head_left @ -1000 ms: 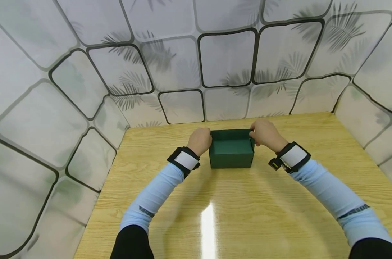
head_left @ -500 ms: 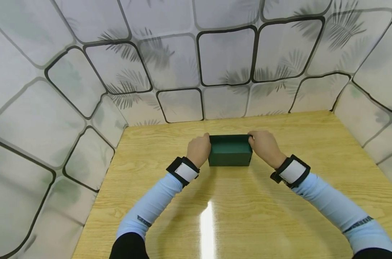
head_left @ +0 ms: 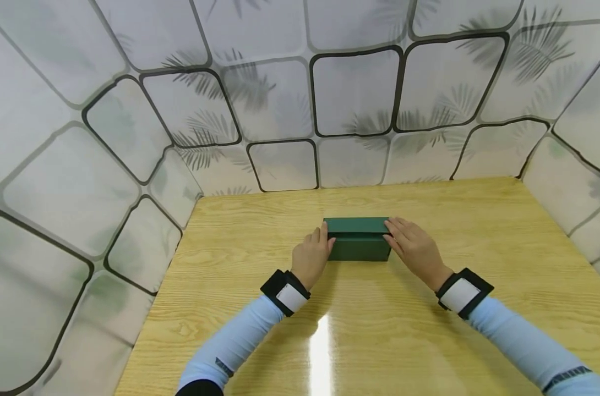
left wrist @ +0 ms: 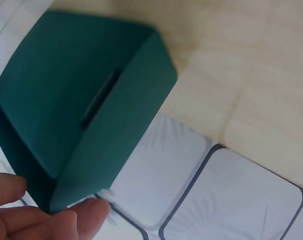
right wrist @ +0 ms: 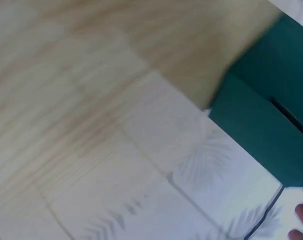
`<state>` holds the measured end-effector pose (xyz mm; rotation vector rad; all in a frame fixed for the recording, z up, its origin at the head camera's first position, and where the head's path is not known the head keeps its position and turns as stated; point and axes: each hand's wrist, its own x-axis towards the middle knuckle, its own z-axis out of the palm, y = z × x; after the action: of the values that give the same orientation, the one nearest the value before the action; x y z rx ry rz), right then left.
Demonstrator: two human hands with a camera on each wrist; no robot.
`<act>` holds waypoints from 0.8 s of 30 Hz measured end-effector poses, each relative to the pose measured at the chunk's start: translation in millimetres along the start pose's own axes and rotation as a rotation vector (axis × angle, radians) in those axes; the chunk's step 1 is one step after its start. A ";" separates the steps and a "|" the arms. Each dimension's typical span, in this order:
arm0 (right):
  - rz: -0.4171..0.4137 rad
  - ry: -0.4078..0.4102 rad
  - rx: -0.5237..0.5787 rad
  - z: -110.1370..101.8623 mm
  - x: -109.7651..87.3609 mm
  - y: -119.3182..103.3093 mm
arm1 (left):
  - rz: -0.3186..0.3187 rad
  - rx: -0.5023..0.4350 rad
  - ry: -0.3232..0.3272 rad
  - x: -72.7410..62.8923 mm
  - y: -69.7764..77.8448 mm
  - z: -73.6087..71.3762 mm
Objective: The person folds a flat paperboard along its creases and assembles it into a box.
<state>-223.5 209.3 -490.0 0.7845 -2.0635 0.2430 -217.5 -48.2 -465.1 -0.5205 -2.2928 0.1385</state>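
Observation:
A dark green folding box (head_left: 358, 251) sits toward the back of the table, its lid (head_left: 355, 224) lowered over the top. A dark gap runs between lid and front wall. At the left end, my left hand (head_left: 311, 257) holds a corner between thumb and fingers. My right hand (head_left: 416, 248) lies at the right end, its fairly straight fingers touching the lid's edge. The left wrist view shows the box (left wrist: 121, 120) with a dark slot and the fingertips (left wrist: 91, 215) at its corner. Fingertips (right wrist: 302, 217) of the right hand barely enter the right wrist view.
The wooden table (head_left: 399, 335) spreads around the box, with a bright glare streak in front. A pale patterned curtain (head_left: 354, 93) with dark outlines and leaf prints hangs behind and along both sides. Each wrist wears a black strap (head_left: 464, 293).
The lid has come forward and down, covering the box's open inside. Both hands have moved nearer the person, and the right fingers have loosened from gripping the lid to lying straighter on it.

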 end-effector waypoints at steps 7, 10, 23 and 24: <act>-0.081 0.000 -0.112 2.4 -7.7 -7.2 | 0.016 0.089 0.004 -13.0 7.7 3.9; -0.053 -0.008 -0.154 2.3 -4.6 -6.6 | -0.001 0.109 -0.024 -9.7 10.1 3.3; 0.052 -0.441 -0.013 20.4 23.2 -75.1 | 0.143 0.068 -0.435 1.4 45.0 -9.0; 0.061 -0.447 -0.023 21.4 21.2 -76.8 | 0.142 0.078 -0.425 -0.2 46.4 -8.0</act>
<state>-199.4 130.5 -494.6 0.8167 -2.5076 0.0806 -196.6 -6.5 -471.4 -0.6630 -2.6458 0.4438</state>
